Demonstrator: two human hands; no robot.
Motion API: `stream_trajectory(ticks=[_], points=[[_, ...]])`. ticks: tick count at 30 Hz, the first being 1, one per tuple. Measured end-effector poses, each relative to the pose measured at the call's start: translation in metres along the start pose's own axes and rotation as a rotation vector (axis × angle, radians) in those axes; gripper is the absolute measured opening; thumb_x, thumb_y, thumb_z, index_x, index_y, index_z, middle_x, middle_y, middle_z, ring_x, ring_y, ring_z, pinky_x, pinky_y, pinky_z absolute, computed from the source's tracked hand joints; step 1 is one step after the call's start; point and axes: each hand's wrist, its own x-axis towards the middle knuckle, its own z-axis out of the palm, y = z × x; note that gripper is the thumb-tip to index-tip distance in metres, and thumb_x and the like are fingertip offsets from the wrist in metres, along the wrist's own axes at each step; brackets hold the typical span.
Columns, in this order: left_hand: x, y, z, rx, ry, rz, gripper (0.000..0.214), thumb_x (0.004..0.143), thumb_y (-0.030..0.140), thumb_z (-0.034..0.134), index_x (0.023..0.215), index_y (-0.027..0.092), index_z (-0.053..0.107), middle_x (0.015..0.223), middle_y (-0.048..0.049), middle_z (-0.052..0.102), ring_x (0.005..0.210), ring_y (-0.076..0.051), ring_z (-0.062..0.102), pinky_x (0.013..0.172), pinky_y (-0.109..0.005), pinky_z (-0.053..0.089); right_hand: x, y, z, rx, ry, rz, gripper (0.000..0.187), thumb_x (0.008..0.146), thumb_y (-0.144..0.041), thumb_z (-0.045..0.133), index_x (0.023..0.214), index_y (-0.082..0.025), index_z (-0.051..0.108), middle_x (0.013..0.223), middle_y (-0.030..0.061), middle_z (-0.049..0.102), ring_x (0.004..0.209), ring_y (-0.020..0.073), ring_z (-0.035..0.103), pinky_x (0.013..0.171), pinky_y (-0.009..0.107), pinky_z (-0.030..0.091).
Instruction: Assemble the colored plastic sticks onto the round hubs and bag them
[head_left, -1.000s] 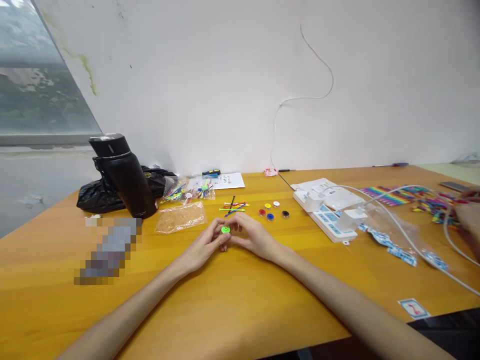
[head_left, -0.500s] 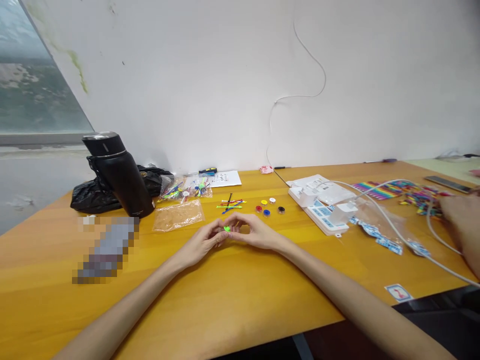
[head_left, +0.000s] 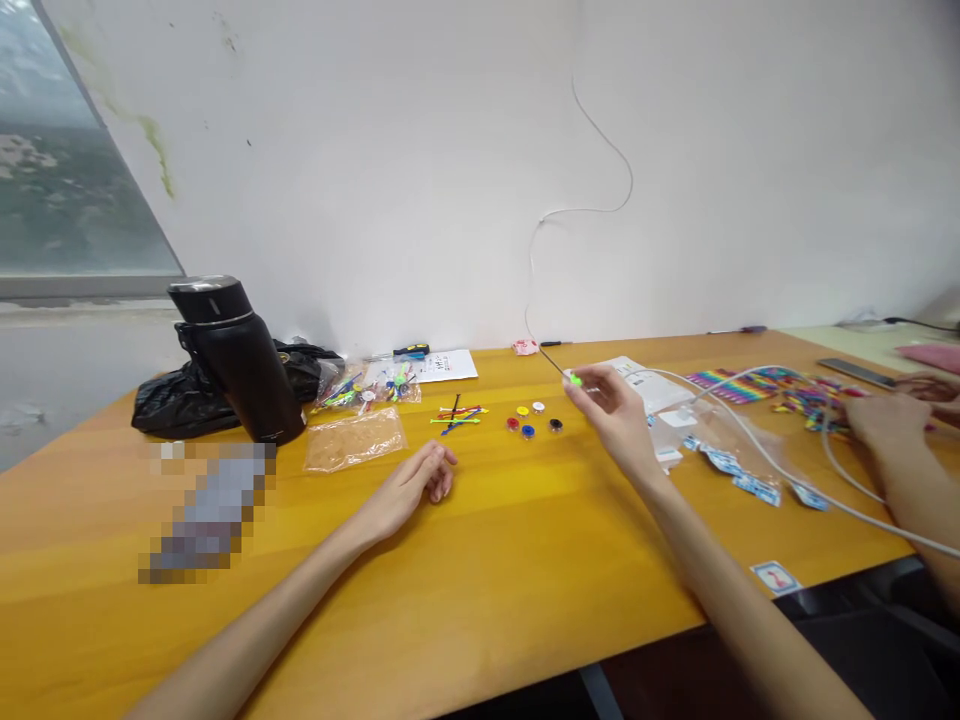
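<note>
My right hand (head_left: 616, 412) is raised over the table to the right of the small coloured discs, pinching a small bright green plastic piece (head_left: 574, 380) between thumb and fingertips. Its exact kind is too small to make out. On the table, my left hand (head_left: 420, 485) rests with its fingers loosely curled and nothing visible in them. Beyond the left hand lie several thin plastic sticks (head_left: 459, 420), crossed over each other in black, red, yellow, green and blue. Between the hands sit several small round discs, among them a red disc (head_left: 512, 424) and a black disc (head_left: 555, 426).
A black flask (head_left: 244, 370) stands at the left by a black plastic bag (head_left: 169, 398). Clear bags (head_left: 356, 440) lie near it. White cables (head_left: 739, 410) cross the right side. Another person's hands (head_left: 889, 415) are at a pile of colourful pieces (head_left: 814, 400).
My hands have parted. The right one has lifted away to the right with the green piece, now partly covering the power strip. My left hand stays near its place, fingers curled.
</note>
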Motion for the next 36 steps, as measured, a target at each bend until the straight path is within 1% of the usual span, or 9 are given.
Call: stream_trajectory(ticks=[3,5,13,20,25,28,31,34,36], points=[[0.0,0.0,0.0,0.035,-0.024,0.005,0.043,0.105,0.057,0.033,0.103,0.019,0.053,0.08,-0.001,0.056,0.072,-0.016,0.049,0.074,-0.031,0.04,-0.026,0.026,-0.024,-0.241,-0.104,0.027,0.033,0.094,-0.05,0.061,0.107,-0.02,0.064,0.09,0.0062,0.066,0.082,0.0207,0.062,0.079,0.036,0.052],[0.0,-0.001,0.0,0.053,-0.03,0.007,0.043,0.105,0.056,0.033,0.103,0.018,0.054,0.08,-0.0012,0.057,0.073,-0.016,0.049,0.074,-0.031,0.04,-0.04,0.039,-0.03,-0.349,-0.213,0.045,0.029,0.094,-0.047,0.06,0.105,-0.02,0.065,0.088,0.0063,0.066,0.081,0.0215,0.063,0.076,0.035,0.051],[-0.001,0.0,0.002,0.108,-0.039,0.008,0.043,0.106,0.055,0.032,0.103,0.018,0.055,0.08,-0.0014,0.058,0.074,-0.016,0.051,0.075,-0.031,0.041,-0.05,0.047,-0.017,-0.543,-0.41,0.076,0.026,0.097,-0.039,0.054,0.114,-0.021,0.063,0.091,0.0054,0.066,0.083,0.022,0.064,0.074,0.034,0.048],[0.0,-0.001,0.002,0.106,-0.033,0.011,0.042,0.105,0.055,0.033,0.103,0.019,0.055,0.08,-0.0013,0.059,0.073,-0.016,0.05,0.073,-0.03,0.041,-0.053,0.044,-0.017,-0.543,-0.422,0.131,0.028,0.097,-0.041,0.053,0.117,-0.022,0.053,0.085,0.0026,0.064,0.077,0.0214,0.063,0.069,0.033,0.045],[-0.002,0.003,0.003,0.142,-0.006,0.009,0.039,0.105,0.053,0.034,0.099,0.02,0.053,0.078,0.0004,0.056,0.072,-0.016,0.05,0.072,-0.03,0.04,-0.051,0.034,-0.016,-0.473,-0.332,0.12,0.015,0.099,-0.037,0.048,0.101,-0.022,0.051,0.081,0.0027,0.064,0.072,0.0203,0.061,0.066,0.032,0.043],[-0.003,0.007,0.002,0.313,0.089,0.03,0.032,0.104,0.048,0.039,0.09,0.021,0.05,0.078,0.0018,0.052,0.071,-0.016,0.046,0.069,-0.029,0.036,-0.053,0.025,-0.007,-0.395,-0.385,0.067,0.017,0.099,-0.035,0.047,0.088,-0.023,0.048,0.076,0.0016,0.062,0.066,0.018,0.057,0.062,0.029,0.04],[-0.003,0.008,-0.002,0.526,0.159,0.085,0.029,0.101,0.04,0.045,0.08,0.021,0.044,0.076,0.0024,0.049,0.071,-0.016,0.042,0.067,-0.028,0.031,-0.06,0.017,0.011,-0.386,-0.545,-0.023,0.023,0.098,-0.032,0.048,0.078,-0.022,0.045,0.069,-0.0009,0.058,0.061,0.0152,0.052,0.06,0.027,0.035],[0.0,0.003,-0.008,0.616,0.157,0.076,0.033,0.098,0.036,0.047,0.071,0.021,0.035,0.068,0.0043,0.04,0.066,-0.014,0.036,0.063,-0.028,0.027,-0.064,0.012,0.032,-0.418,-0.687,-0.136,0.026,0.097,-0.027,0.05,0.072,-0.021,0.045,0.067,-0.0021,0.057,0.059,0.0132,0.049,0.06,0.026,0.031],[0.001,0.0,-0.01,0.626,0.137,0.042,0.034,0.096,0.036,0.048,0.069,0.021,0.033,0.065,0.0053,0.035,0.062,-0.013,0.033,0.061,-0.028,0.024,-0.063,0.011,0.046,-0.424,-0.715,-0.172,0.026,0.096,-0.025,0.051,0.071,-0.021,0.046,0.066,-0.0022,0.056,0.059,0.0125,0.048,0.06,0.025,0.029]])
